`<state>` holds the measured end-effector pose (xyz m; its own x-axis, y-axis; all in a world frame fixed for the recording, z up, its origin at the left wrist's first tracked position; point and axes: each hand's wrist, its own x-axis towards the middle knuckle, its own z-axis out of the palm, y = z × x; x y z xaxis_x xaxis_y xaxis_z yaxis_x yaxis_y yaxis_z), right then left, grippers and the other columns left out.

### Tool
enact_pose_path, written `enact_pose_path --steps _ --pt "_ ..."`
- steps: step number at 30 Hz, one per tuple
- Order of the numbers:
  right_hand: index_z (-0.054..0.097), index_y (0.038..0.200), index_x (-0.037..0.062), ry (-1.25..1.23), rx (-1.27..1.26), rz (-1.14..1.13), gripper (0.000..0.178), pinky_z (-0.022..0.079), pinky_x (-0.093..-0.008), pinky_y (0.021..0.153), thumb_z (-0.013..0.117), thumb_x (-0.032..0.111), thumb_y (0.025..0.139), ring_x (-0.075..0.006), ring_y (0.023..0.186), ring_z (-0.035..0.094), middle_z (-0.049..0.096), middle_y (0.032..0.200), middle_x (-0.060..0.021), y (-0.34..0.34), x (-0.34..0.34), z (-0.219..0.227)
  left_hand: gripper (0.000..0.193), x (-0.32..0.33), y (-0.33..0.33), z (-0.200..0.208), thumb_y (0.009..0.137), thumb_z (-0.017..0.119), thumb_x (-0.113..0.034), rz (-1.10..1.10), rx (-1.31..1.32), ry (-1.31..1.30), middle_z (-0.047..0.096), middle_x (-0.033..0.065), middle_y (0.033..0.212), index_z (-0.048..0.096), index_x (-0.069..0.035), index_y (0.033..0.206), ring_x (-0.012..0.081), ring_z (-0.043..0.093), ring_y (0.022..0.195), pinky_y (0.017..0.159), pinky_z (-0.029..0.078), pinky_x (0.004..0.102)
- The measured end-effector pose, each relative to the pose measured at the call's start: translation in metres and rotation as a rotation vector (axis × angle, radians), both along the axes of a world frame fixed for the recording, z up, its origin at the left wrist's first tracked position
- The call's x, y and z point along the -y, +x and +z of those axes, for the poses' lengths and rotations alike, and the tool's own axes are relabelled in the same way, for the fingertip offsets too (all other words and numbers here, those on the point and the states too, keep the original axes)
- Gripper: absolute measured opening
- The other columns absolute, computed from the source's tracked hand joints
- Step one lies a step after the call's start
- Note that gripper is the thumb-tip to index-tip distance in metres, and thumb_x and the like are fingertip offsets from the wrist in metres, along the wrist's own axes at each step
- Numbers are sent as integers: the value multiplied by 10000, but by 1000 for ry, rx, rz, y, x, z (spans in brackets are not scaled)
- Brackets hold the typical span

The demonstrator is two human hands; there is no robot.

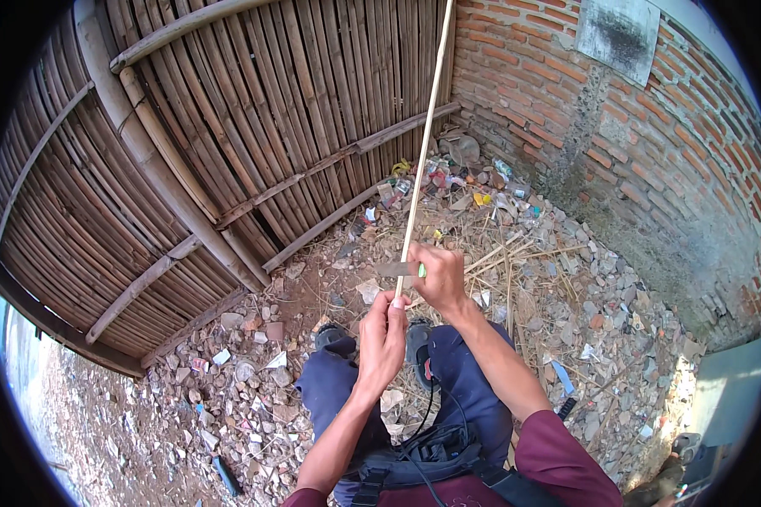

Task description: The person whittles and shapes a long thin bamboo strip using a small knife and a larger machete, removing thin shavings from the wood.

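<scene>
The left hand [382, 336] is gripping the lower end of a long bamboo stick [423, 144]; the right hand [439, 277] is holding a green-handled knife [400, 269] against it.

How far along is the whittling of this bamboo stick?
Done: pale shavings lie on the ground. In hand: the left hand grips the long stick at its lower end, while the right hand holds a knife against it. Left: the stick's length above the blade.
</scene>
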<state>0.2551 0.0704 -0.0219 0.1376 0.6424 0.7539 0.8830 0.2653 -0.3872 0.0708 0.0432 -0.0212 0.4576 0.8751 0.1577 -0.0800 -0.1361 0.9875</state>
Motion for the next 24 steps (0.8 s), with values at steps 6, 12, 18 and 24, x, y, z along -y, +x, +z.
enact_pose_path --steps 6,12,18,24 --pt "617 838 90 30 6 -2 84 521 -460 520 694 118 822 -338 608 705 695 725 -111 -9 3 1 226 5 2 15 1162 493 -202 99 -100 155 435 -69 673 631 -33 1105 39 365 597 538 314 275" --pt "604 786 75 72 -78 -14 68 505 -465 514 657 70 829 -335 576 680 688 703 -122 0 0 5 163 14 4 20 1130 549 -150 151 -185 264 501 89 622 628 -7 1121 138 431 529 518 358 351" --pt "599 748 65 86 -117 -67 86 481 -453 510 629 25 818 -325 569 674 681 669 -123 5 -1 13 145 22 0 18 1127 538 -126 159 -224 308 493 113 590 611 -8 1085 179 454 482 497 364 374" --pt "598 756 72 99 -104 -119 84 472 -448 507 624 10 806 -312 562 671 668 651 -112 16 -4 11 100 30 -2 16 1113 547 -89 170 -228 372 492 144 576 606 -14 1083 233 474 456 486 371 383"
